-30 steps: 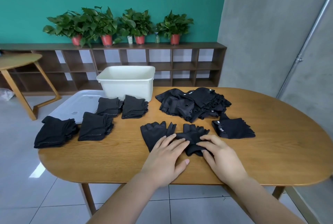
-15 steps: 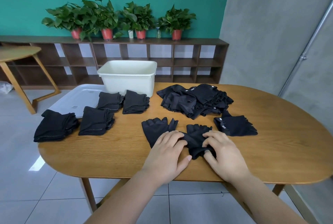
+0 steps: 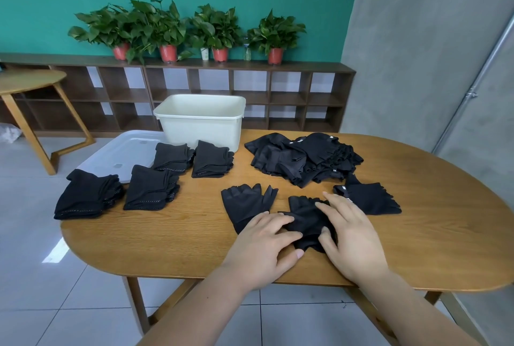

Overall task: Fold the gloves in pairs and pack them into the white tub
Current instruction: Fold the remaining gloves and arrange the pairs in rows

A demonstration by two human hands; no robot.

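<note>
I press my left hand (image 3: 264,245) flat across the near end of one glove (image 3: 247,202) to pin it. My right hand (image 3: 351,237) lies on the second glove (image 3: 304,220), bunched just beside it, to smooth it for pairing. Both sets of fingers (image 3: 331,201) are straight and spread (nothing pinched). My wrists sit low over the surface (image 3: 431,248). The tub (image 3: 200,128) stands at the far edge.

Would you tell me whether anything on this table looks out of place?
Nothing looks spilled or damaged, but the translucent lid and the leftmost folded glove stack seem to overhang the table at its left edge.
</note>
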